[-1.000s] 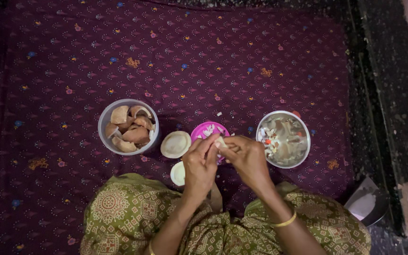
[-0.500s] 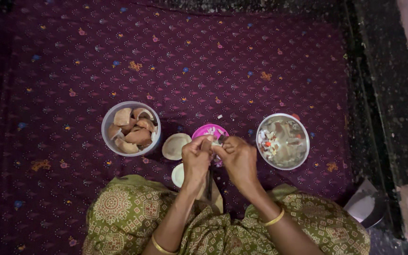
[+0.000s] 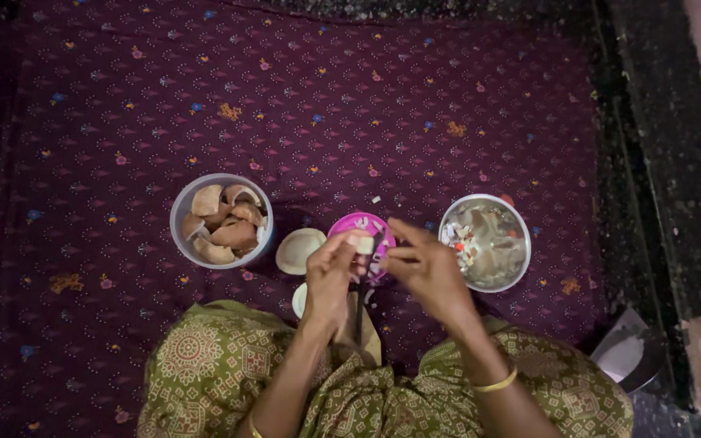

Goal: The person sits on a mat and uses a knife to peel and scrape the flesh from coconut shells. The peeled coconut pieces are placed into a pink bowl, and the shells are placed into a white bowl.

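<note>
Since the frame half a second before, the right hand point(image 3: 427, 272) had drawn slightly apart from the left hand point(image 3: 330, 280), which pinched a small pale piece point(image 3: 363, 243) over the pink bowl point(image 3: 354, 223) at frame centre. The right fingers looked loosely curled; whether they held anything could not be told. The bowl of shell pieces point(image 3: 221, 219) sat left, the steel bowl point(image 3: 484, 243) right; the piece's kind was hard to make out
</note>
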